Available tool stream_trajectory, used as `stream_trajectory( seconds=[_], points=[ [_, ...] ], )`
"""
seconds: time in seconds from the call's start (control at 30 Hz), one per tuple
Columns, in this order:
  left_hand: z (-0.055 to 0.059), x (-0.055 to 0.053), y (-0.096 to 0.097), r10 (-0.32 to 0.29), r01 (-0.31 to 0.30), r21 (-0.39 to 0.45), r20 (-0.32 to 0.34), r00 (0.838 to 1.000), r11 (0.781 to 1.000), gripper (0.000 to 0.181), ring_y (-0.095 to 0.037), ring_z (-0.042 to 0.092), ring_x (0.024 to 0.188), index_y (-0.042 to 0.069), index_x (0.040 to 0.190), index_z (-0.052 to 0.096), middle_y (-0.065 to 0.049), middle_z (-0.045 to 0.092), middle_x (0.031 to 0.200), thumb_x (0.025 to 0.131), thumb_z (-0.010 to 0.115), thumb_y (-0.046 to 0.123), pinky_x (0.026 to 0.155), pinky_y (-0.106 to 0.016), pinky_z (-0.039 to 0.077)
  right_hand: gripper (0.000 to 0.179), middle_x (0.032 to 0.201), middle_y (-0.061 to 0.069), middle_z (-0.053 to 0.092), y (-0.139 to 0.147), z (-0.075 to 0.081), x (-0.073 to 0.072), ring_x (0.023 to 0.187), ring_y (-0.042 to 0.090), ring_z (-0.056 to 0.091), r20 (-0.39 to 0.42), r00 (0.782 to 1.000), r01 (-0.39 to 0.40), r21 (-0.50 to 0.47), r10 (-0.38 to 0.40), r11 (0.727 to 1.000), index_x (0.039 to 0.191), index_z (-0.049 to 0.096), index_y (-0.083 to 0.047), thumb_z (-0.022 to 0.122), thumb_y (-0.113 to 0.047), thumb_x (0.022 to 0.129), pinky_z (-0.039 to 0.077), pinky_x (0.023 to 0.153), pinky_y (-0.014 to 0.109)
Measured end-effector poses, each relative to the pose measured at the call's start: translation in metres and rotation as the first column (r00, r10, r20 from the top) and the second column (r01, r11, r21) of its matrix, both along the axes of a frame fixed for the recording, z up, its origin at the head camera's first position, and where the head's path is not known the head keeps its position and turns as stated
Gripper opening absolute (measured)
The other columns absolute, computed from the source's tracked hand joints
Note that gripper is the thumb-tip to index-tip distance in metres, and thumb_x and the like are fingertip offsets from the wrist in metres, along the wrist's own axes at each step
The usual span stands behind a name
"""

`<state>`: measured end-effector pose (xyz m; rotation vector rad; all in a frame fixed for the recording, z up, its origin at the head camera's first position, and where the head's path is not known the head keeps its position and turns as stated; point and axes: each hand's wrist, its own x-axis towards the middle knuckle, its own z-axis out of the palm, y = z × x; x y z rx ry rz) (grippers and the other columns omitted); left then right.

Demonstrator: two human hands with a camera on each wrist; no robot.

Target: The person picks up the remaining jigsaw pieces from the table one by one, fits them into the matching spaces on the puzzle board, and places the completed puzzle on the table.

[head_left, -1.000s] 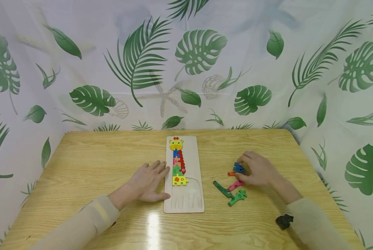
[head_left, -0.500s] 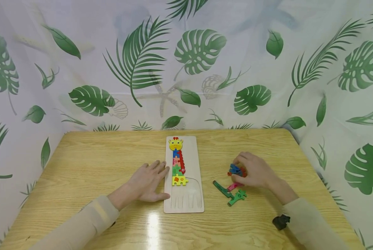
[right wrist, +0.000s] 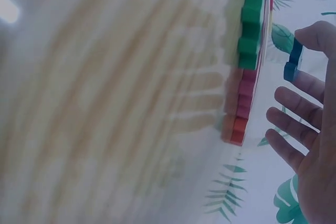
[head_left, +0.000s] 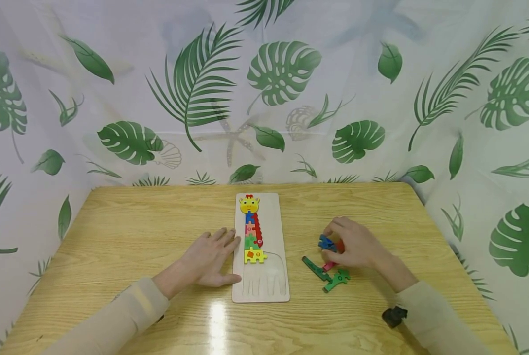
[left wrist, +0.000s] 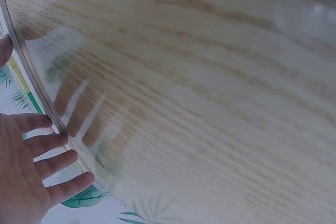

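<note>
A pale wooden puzzle board [head_left: 270, 212] lies lengthwise mid-table, with joined giraffe pieces: a yellow head [head_left: 249, 205], a neck of several colours and a yellow piece [head_left: 255, 256] below. Beside its left edge rests my left hand [head_left: 211, 259], fingers spread, fingertips and thumb touching the board; the left wrist view shows this hand [left wrist: 26, 161] holding nothing. To the board's right, my right hand [head_left: 355, 244] pinches a blue puzzle piece [head_left: 327, 242] between thumb and index finger. In the right wrist view the blue piece [right wrist: 294, 60] is off the tabletop, other fingers extended.
Loose pieces lie under and in front of the right hand: dark green [head_left: 315, 268], light green [head_left: 337, 280], pink [head_left: 329, 266] and orange-red [head_left: 340, 245], the last partly hidden. Shallow leg-shaped recesses mark the board's lower part. A leaf-print cloth [head_left: 220, 153] hangs behind the wooden table [head_left: 158, 222].
My right hand has moved left with the blue piece, which is now nearer the board and above the other loose pieces. The left hand and the board have stayed in place.
</note>
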<state>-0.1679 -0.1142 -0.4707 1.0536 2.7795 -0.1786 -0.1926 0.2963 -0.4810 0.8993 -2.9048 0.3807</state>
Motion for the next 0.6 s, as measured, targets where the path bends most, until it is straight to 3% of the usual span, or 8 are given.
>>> stream_trajectory(
  seconds=[0.6],
  points=[
    [-0.001, 0.000, -0.001, -0.007, 0.007, 0.000, -0.009, 1.000, 1.000, 0.098, -0.039, 0.047, 0.153, 0.009, 0.161, 0.043, -0.016, 0.042, 0.168, 0.094, 0.047, 0.080, 0.115, -0.056, 0.049, 0.035, 0.113, 0.001, 0.072, -0.017, 0.005, 0.006, 0.108, 0.024, 0.070, -0.002, 0.999, -0.041, -0.027, 0.041, 0.999, 0.112, 0.072, -0.017, 0.078, -0.040, 0.087, 0.060, 0.091, 0.047]
  ],
)
